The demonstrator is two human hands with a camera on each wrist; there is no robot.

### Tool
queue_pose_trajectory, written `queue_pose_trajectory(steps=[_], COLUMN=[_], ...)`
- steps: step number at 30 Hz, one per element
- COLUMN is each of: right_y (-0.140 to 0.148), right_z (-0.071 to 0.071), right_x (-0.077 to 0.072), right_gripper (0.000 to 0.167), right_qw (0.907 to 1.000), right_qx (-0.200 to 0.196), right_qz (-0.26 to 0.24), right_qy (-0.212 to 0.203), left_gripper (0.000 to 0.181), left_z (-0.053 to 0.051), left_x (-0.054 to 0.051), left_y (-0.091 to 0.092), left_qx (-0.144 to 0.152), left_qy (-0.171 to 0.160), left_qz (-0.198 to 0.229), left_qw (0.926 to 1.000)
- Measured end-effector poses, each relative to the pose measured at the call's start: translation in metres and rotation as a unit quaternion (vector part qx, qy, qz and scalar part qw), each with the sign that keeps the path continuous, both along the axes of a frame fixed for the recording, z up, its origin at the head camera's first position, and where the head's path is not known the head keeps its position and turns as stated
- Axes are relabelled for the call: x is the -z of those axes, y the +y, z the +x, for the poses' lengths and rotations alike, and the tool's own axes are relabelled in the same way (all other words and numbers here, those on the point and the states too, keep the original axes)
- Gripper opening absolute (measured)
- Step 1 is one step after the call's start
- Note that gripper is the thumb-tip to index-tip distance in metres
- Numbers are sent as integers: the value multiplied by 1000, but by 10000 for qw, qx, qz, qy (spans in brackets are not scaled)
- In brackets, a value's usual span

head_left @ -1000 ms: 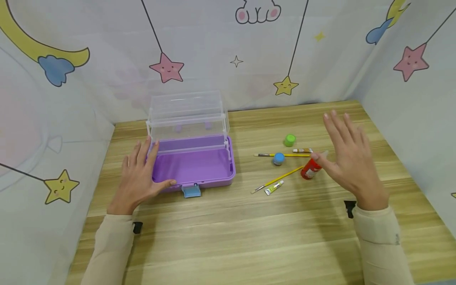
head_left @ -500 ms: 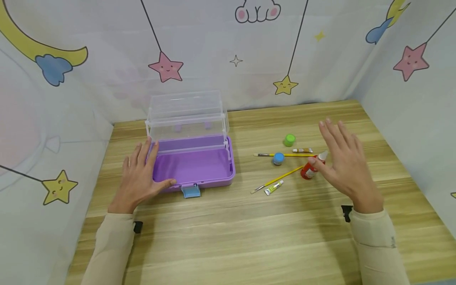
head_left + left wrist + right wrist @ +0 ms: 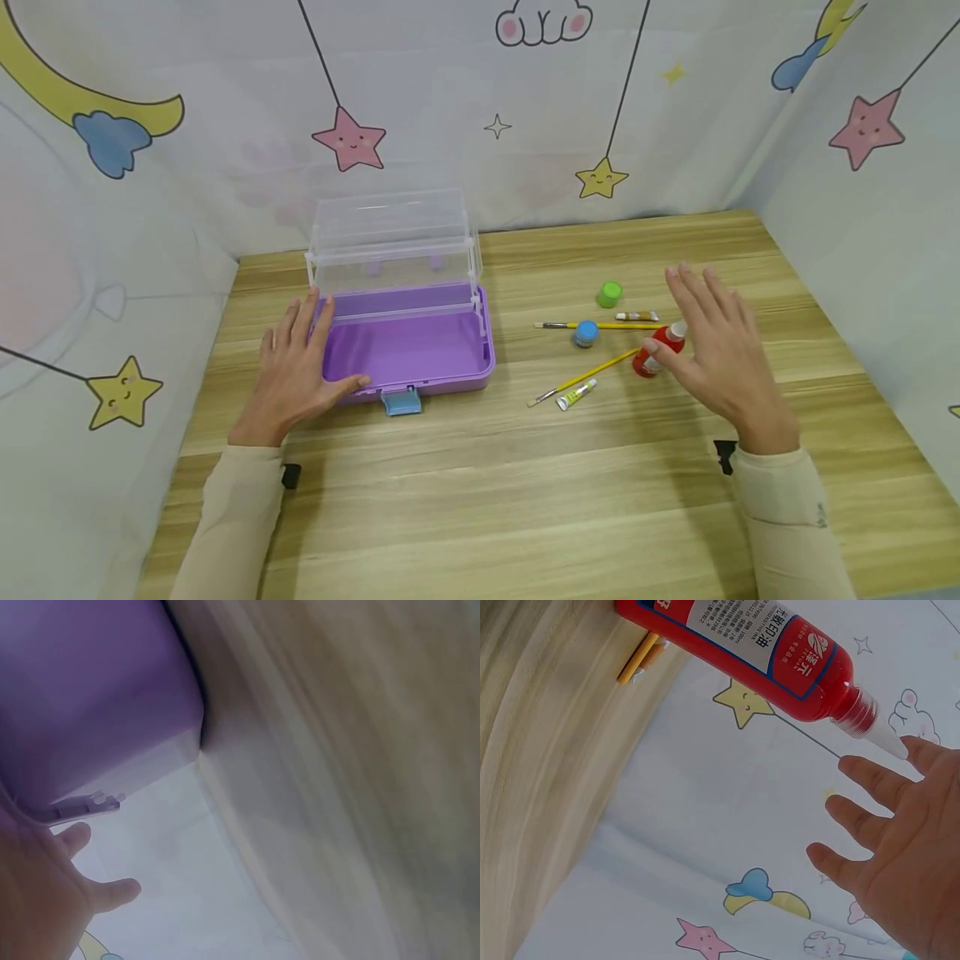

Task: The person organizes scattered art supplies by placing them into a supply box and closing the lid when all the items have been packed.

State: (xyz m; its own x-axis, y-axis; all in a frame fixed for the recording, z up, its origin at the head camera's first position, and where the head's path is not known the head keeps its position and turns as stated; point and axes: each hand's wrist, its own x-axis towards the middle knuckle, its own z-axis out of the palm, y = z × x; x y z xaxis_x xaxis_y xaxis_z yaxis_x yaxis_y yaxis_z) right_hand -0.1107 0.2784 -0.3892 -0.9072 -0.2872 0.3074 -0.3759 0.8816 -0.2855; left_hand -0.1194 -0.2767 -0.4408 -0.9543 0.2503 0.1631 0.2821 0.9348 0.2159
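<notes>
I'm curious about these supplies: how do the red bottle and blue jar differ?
The bottle is red; the jar is blue. The bottle is tall; the jar is short and squat. The bottle tapers to a pale nozzle; the jar has a broad lid. Both stand on the table.

Left sleeve [image 3: 231,518]: long, cream-beige, puffy, padded-looking. Right sleeve [image 3: 783,512]: same colour, crosswise seam line, small grey marking [image 3: 822,515] near outer edge, too small to read. Black piece [image 3: 291,476] at left cuff, blocky; black bracket [image 3: 725,456] at right cuff, more angular. Left hand [image 3: 292,367], right hand [image 3: 723,362] bare.
</notes>
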Motion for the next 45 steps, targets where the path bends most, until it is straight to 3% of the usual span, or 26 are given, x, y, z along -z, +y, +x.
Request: queue_pose_trajectory(steps=[18,25,33,38,45], right_y=[0,-1,-3,-4,-4], right_z=[5,5,6,7,8], right_x=[13,18,22,25,27], right_gripper=[86,86,100,107,113], right_qw=[9994,9997,9999,9996,9931], right_qx=[86,99,73,124,357], right_qz=[-19,-84,-43,-240,-1019], right_qy=[-340,-220,73,-25,-451], left_gripper=[118,118,118,118,118], left_z=[1,1,1,2,2], left_x=[4,3,3,2,2], left_y=[-7,-7,-6,-6,-7], left_qx=[133,107,81,59,69], left_qy=[-176,-362,-450,-480,-510], left_qz=[327,430,424,403,394], left_qw=[9992,9984,9981,9980,9979])
